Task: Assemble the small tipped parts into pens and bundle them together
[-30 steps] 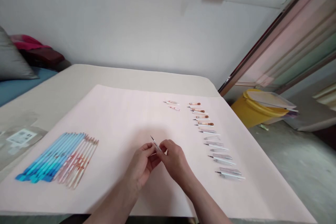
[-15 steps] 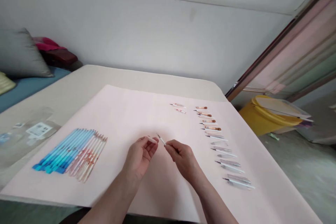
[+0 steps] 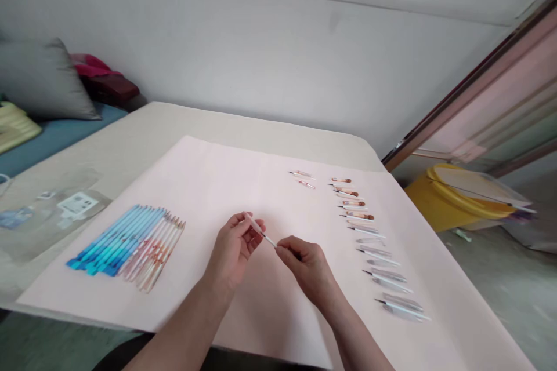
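Observation:
My left hand [image 3: 231, 248] pinches a small clear pen cap [image 3: 253, 224] above the pink paper sheet [image 3: 209, 185]. My right hand [image 3: 305, 265] pinches the back of a thin pen refill [image 3: 268, 239], whose tip points into the cap's mouth. Both hands hover just above the middle of the sheet. A tight row of blue and pink pen barrels [image 3: 126, 246] lies to the left. On the right, a column of capped refills and tips [image 3: 369, 240] runs towards me, with two more small pieces [image 3: 301, 178] further back.
The sheet covers a beige table [image 3: 130, 133] whose right edge drops to a concrete floor. An empty clear plastic package [image 3: 52, 211] lies at the far left. A yellow bucket [image 3: 452, 203] stands on the floor to the right, cushions at the back left.
The hands were together on the refill, then parted with the cap in the left. Now the refill's tip meets the cap. The view has shifted slightly.

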`<state>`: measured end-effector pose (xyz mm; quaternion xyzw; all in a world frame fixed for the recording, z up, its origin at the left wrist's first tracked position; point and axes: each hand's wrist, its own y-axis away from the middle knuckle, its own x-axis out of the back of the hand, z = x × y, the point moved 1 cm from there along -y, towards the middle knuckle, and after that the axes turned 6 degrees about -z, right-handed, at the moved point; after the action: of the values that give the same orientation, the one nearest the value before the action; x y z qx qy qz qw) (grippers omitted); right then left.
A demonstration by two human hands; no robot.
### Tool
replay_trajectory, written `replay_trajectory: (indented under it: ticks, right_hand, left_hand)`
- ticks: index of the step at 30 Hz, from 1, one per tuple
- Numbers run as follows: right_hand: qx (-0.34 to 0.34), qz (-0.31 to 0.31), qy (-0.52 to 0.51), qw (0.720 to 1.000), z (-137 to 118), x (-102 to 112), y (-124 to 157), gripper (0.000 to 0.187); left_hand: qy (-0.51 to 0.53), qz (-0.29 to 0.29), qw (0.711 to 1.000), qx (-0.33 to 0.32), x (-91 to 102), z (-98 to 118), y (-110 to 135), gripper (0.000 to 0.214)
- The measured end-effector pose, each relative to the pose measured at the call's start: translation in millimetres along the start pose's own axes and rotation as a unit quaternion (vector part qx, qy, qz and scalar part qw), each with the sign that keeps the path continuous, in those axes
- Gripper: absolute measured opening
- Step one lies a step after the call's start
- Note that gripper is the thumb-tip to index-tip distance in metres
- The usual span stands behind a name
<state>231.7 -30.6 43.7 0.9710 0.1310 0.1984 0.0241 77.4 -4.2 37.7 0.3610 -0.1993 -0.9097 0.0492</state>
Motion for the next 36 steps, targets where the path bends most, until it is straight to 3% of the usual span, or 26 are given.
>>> replay_trajectory:
  ticks: [11, 21, 29, 36]
  right_hand:
    - [0.029, 0.06, 0.039, 0.997, 1.2, -1.5, 0.7, 0.026]
    - [0.05, 0.06, 0.095, 0.992, 0.3, -3.1, 1.3, 0.027]
    - [0.039, 0.081, 0.082, 0.993, 0.9, -5.0, 1.8, 0.029]
    - [0.003, 0.18, -0.002, 0.984, 3.1, -11.2, 0.3, 0.03]
  left_hand:
    - [-0.029, -0.041, 0.998, -0.03, -10.8, 2.5, 8.8, 0.026]
    - [-0.021, -0.042, 0.998, -0.036, -8.6, 1.3, 9.1, 0.027]
    - [-0.035, -0.076, 0.996, -0.003, -17.9, -9.1, 19.2, 0.024]
    - [-0.076, -0.087, 0.993, 0.011, -23.6, -23.9, 27.2, 0.016]
